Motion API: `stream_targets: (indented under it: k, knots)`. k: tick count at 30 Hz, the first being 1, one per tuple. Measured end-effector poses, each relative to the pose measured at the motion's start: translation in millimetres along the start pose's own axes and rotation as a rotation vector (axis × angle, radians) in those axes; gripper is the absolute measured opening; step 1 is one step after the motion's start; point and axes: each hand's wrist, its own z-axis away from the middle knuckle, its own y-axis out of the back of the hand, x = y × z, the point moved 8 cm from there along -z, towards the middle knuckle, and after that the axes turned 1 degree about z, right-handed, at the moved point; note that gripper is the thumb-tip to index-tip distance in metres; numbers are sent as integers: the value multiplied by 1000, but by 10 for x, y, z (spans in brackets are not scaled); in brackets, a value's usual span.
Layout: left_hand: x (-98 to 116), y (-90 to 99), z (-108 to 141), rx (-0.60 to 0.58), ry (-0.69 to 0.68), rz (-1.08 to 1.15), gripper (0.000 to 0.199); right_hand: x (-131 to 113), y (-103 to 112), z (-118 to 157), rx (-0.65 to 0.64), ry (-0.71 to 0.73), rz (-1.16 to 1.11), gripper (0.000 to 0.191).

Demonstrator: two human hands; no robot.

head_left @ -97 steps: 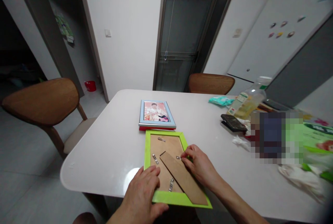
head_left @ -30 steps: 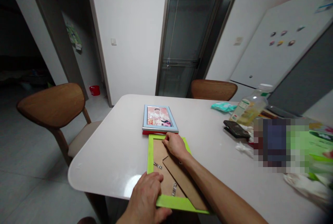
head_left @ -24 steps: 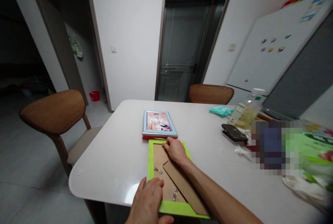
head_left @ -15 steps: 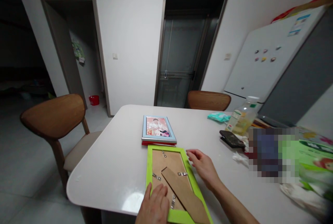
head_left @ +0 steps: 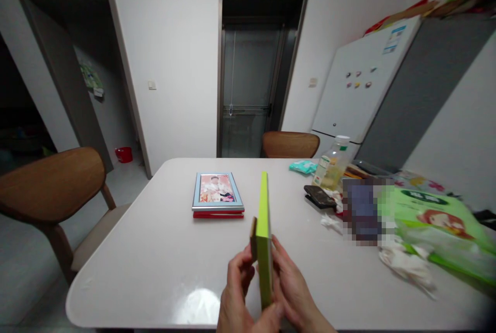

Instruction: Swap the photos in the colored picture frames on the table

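A lime-green picture frame (head_left: 264, 219) stands on edge between my hands, seen side-on above the near part of the table. My left hand (head_left: 241, 291) grips it from the left and below, fingers curled by the brown back stand (head_left: 253, 239), thumb across the lower edge. Against its right side lies my right hand (head_left: 292, 289), fingers partly hidden behind the frame. Both broad faces of the frame are turned from view. Farther off, a light-blue picture frame (head_left: 197, 196) with a pink picture lies flat on red-edged frames (head_left: 219, 215).
On the right of the white table (head_left: 155, 255) are a bottle of yellowish liquid (head_left: 331, 168), a black wallet-like item (head_left: 320, 196), a teal packet (head_left: 303, 167), crumpled tissues (head_left: 406, 263) and a green package (head_left: 437, 209). Wooden chairs stand at the left (head_left: 54, 183) and far side (head_left: 291, 144).
The green frame, earlier lying face down with its back showing, has been lifted and turned on edge. Both hands have closed in on it. My view has shifted to the right.
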Motion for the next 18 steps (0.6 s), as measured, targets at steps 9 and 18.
stream_targets:
  k: [9, 18]
  knots:
    - [-517, -265, -288, -184, 218, -41, 31, -1015, 1193, -702, 217, 59, 922, 61]
    - [-753, -389, -383, -319, 53, -925, 37, -1305, 1390, -1040, 267, 234, 1533, 47]
